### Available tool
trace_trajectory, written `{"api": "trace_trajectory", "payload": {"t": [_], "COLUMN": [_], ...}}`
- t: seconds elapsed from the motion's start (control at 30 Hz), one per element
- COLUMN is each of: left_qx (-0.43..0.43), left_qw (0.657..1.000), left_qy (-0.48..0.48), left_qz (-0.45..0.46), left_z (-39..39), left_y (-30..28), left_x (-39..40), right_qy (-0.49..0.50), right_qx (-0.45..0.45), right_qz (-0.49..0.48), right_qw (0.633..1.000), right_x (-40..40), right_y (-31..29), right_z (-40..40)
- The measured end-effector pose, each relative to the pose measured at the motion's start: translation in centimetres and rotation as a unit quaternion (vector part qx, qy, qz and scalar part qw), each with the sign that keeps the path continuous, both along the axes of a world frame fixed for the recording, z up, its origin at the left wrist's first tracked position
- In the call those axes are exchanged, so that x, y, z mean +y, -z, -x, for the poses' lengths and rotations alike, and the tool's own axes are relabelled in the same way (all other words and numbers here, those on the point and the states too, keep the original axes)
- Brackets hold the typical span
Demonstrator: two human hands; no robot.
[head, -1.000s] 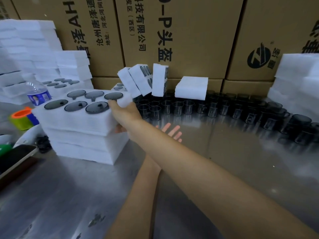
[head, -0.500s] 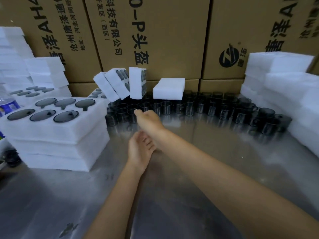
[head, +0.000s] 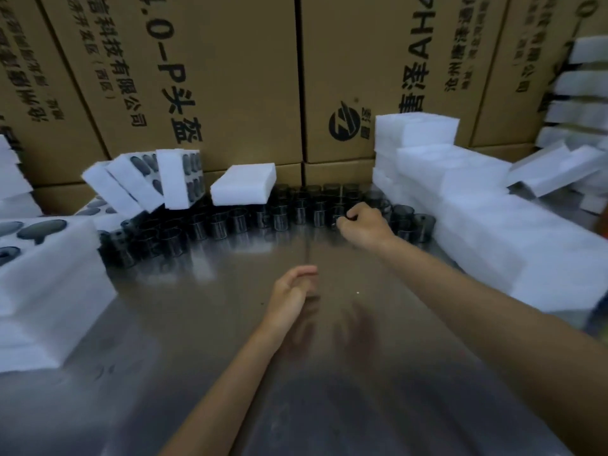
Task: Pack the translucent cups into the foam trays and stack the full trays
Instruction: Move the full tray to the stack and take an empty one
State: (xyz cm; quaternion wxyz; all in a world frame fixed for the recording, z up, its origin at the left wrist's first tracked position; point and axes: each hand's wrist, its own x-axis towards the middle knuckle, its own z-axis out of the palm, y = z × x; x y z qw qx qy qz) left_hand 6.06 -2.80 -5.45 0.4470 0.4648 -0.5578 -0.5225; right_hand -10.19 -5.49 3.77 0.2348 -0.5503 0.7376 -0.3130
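A row of dark translucent cups (head: 237, 222) stands along the back of the metal table (head: 329, 390). My right hand (head: 363, 223) reaches to the right end of that row, its fingers curled around one cup there. My left hand (head: 292, 291) hovers low over the middle of the table with fingers relaxed, holding nothing. At the left edge is a stack of filled foam trays (head: 56, 278), with dark cup tops showing in the top tray. Empty white foam trays (head: 477, 232) are piled at the right.
Three foam trays (head: 138, 182) lean tilted behind the cups at back left, and a flat foam tray (head: 243, 185) lies on top of the cups. Large printed cardboard boxes (head: 230, 77) form a wall behind. More foam pieces (head: 556, 172) lie at far right.
My right hand let go of the filled tray stack on the left and swung right to the cup row. The left hand stayed low over the table. The view turned right.
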Motion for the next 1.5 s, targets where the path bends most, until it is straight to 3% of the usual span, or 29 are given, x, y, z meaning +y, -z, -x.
{"api": "trace_trajectory", "payload": {"t": [0.1,0.2,0.3,0.37,0.67,0.83,0.97,1.17,1.27,1.4,1.5], "left_qx": [-0.026,-0.034,-0.035,-0.027,-0.022,0.059,0.168,0.211,0.183,0.082,0.133], "left_qw": [0.998,0.992,0.987,0.987,0.992,0.998,0.98,0.949,0.96,0.982,0.973], "left_qy": [0.063,0.119,0.153,0.157,0.125,0.012,-0.102,-0.229,-0.21,-0.171,-0.186], "left_qz": [0.011,0.022,0.036,0.028,-0.013,0.003,-0.019,-0.05,-0.033,-0.012,-0.02], "left_z": [5.8,11.1,14.9,16.5,14.6,10.9,6.1,-2.5,-7.0,-9.5,-10.4], "left_y": [-0.7,-1.7,-2.7,-3.0,-0.5,0.3,1.2,0.8,0.0,-0.1,0.5], "left_x": [0.4,1.1,1.5,1.8,1.9,0.9,-0.6,-3.1,-4.2,-6.1,-7.2], "right_qy": [0.061,0.169,0.233,0.216,0.192,0.05,-0.101,-0.238,-0.275,-0.298,-0.274], "right_qx": [0.163,0.321,0.318,0.322,0.41,0.437,0.425,0.339,0.296,0.247,0.203], "right_qz": [0.02,0.02,-0.112,-0.182,-0.031,0.017,0.055,0.057,0.078,0.095,0.128], "right_qw": [0.985,0.932,0.912,0.904,0.891,0.898,0.898,0.908,0.911,0.917,0.931], "right_x": [1.2,2.4,4.0,4.9,6.6,7.8,7.9,7.3,7.4,6.9,5.9], "right_y": [-1.2,-2.4,-2.5,-1.6,-1.9,-2.8,-1.1,2.6,4.3,5.7,5.4], "right_z": [4.6,9.5,14.0,15.2,12.0,5.5,0.2,-4.5,-5.7,-6.9,-7.9]}}
